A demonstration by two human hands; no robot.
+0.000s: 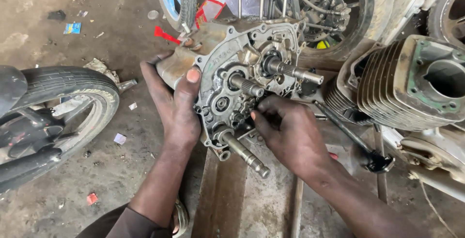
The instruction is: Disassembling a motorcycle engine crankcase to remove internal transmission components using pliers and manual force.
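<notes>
Grimy grey cast-aluminium engine crankcase half (232,73), splined steel shafts protruding, propped on edge over a rusty metal tray (227,194): clasped at its rim by the left hand (175,103), small inner parts pinched (exactly which cannot be told) by the right hand (286,131); toppling judged possible should the oily clasp slip.

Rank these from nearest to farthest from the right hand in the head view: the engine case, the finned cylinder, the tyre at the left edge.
Measured from the right hand:
1. Engine case, touching its fingertips, just up-left.
2. Finned cylinder, off to the right, lying on its side.
3. Tyre, at the far left, beyond the left hand.
</notes>
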